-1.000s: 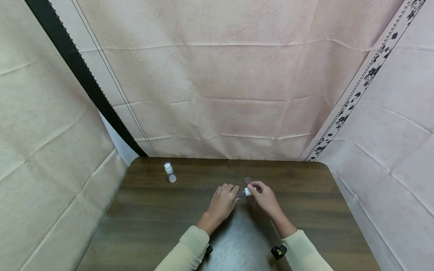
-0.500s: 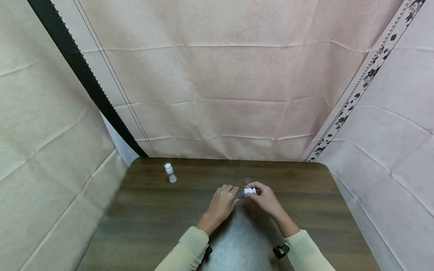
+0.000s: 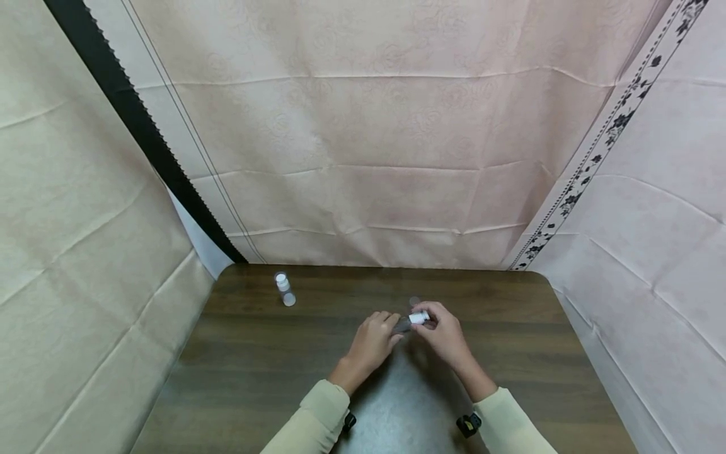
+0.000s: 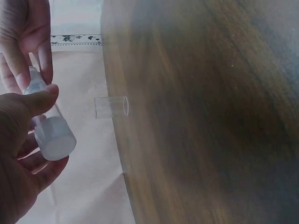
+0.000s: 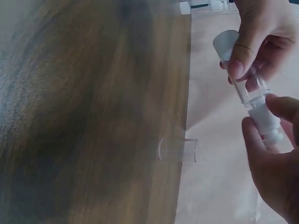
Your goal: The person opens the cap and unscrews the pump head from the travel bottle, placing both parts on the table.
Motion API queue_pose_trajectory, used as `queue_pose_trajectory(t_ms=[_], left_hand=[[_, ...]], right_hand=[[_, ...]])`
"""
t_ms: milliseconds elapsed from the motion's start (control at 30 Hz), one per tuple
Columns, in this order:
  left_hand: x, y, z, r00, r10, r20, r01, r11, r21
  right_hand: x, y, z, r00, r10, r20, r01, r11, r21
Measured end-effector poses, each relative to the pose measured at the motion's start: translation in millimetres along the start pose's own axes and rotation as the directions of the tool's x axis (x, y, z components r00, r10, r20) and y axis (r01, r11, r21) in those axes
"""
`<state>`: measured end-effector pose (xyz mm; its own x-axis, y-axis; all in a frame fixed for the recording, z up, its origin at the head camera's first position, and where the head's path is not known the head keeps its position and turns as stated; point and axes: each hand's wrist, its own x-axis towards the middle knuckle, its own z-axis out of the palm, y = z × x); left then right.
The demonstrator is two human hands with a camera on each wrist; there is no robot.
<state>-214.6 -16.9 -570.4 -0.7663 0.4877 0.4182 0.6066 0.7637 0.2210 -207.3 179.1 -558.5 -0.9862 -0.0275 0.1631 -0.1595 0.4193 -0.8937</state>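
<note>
Between the two hands, over the middle of the table, a small clear bottle [image 4: 55, 139] with a whitish base lies tilted. My left hand [image 3: 371, 340] grips its clear body, fingers and thumb on opposite sides. The thumb and fingers of my right hand [image 3: 445, 334] pinch the white collar [image 5: 264, 116] at the bottle's other end, where a narrower white tip shows. Collar and body meet or nearly meet; whether they are joined is unclear. Just beyond the right hand, a clear cylindrical cap [image 5: 180, 150] stands apart on the table.
A second small bottle with a white top [image 3: 282, 285] stands near the far left of the wooden table [image 3: 238, 359]. Pale cloth [image 3: 397, 157] hangs behind the far edge and along both sides.
My right fingers have shifted on the white collar, showing more of it, and its outer end has tilted slightly upward. The left hand has barely moved. The cap and second bottle stay in place.
</note>
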Motion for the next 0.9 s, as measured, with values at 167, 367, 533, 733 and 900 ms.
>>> queue_pose_trajectory(t_ms=[167, 367, 533, 733, 900], left_hand=[[0.3, -0.1, 0.8, 1.0, -0.015, 0.009, 0.016, 0.998, -0.054], [3.5, -1.0, 1.2, 1.0, -0.023, 0.016, 0.025, 0.99, -0.138], [5.7, -1.1, 1.2, 0.999, -0.039, 0.034, 0.045, 0.979, -0.199], [8.1, -1.5, 0.6, 0.995, -0.074, 0.064, 0.09, 0.95, -0.299], [7.0, -2.8, 0.8, 0.993, -0.094, 0.078, 0.113, 0.944, -0.311]], right_hand=[[-4, -1, 2, 0.998, -0.045, -0.048, 0.046, 0.999, 0.024], [-4, -1, 4, 0.988, -0.106, -0.116, 0.113, 0.992, 0.062], [-3, 2, 3, 0.971, -0.181, -0.154, 0.19, 0.981, 0.043], [0, 9, 0, 0.966, -0.166, -0.197, 0.2, 0.964, 0.173], [5, 8, -10, 0.981, -0.04, -0.188, 0.087, 0.965, 0.249]])
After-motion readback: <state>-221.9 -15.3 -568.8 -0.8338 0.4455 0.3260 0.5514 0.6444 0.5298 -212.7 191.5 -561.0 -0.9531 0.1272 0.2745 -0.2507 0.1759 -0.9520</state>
